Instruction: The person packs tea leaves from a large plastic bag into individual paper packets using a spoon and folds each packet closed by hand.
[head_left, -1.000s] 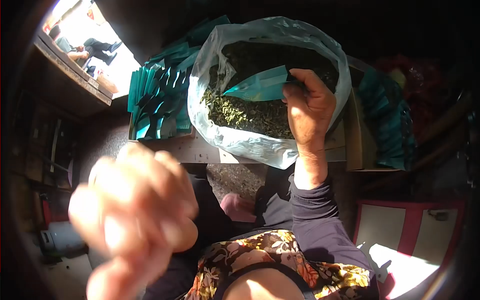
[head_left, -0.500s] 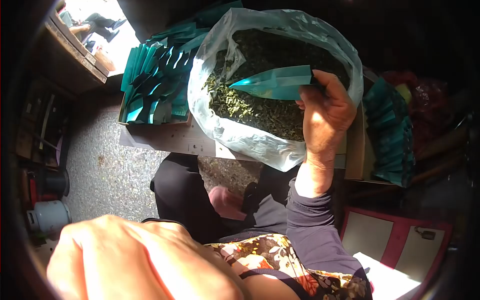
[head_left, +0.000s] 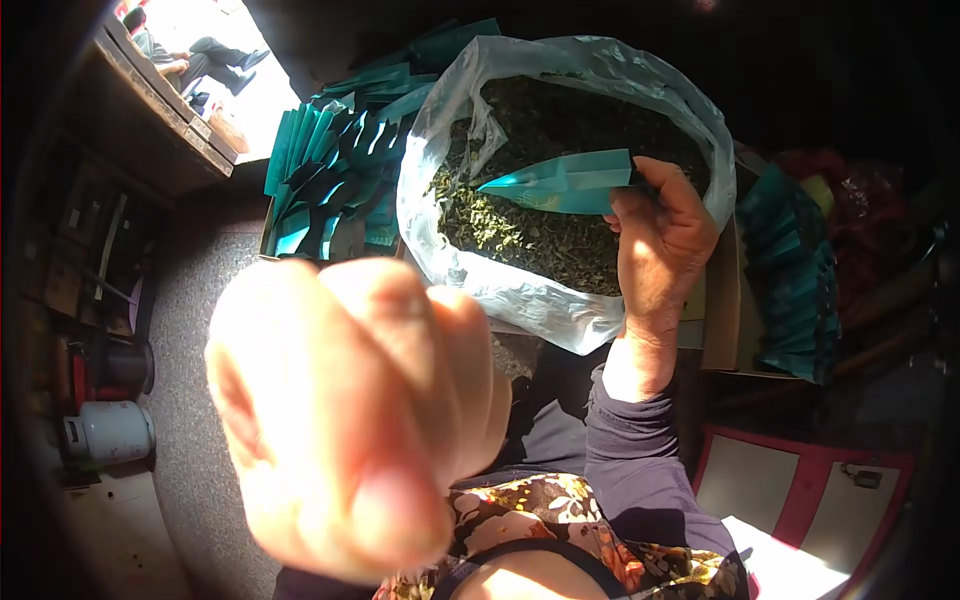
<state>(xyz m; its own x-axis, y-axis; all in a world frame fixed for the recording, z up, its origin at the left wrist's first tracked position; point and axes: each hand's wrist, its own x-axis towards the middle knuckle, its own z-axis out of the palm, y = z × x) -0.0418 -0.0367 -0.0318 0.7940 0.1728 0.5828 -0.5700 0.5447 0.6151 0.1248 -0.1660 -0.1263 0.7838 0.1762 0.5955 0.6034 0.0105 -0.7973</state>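
In my right hand is one end of a flat teal paper packet, pinched between thumb and fingers. Its pointed end faces left, over dried, crumbled green leaves. A clear plastic bag with its mouth spread wide holds those leaves. My left hand is raised very close to the camera, large, overexposed and slightly blurred. Its fingers are curled in and the thumb lies against them, with nothing seen between them. That hand covers the lower left of the bag's surroundings.
Left of the bag stands a box packed with teal packets. Another cardboard box with teal packets is on the right. A white gas cylinder sits at far left. A person is seated outside, top left.
My left hand has moved up and rightward in the view, its fingers now curled toward the camera. The whole scene has shifted slightly right and down; my right hand keeps its hold on the packet.
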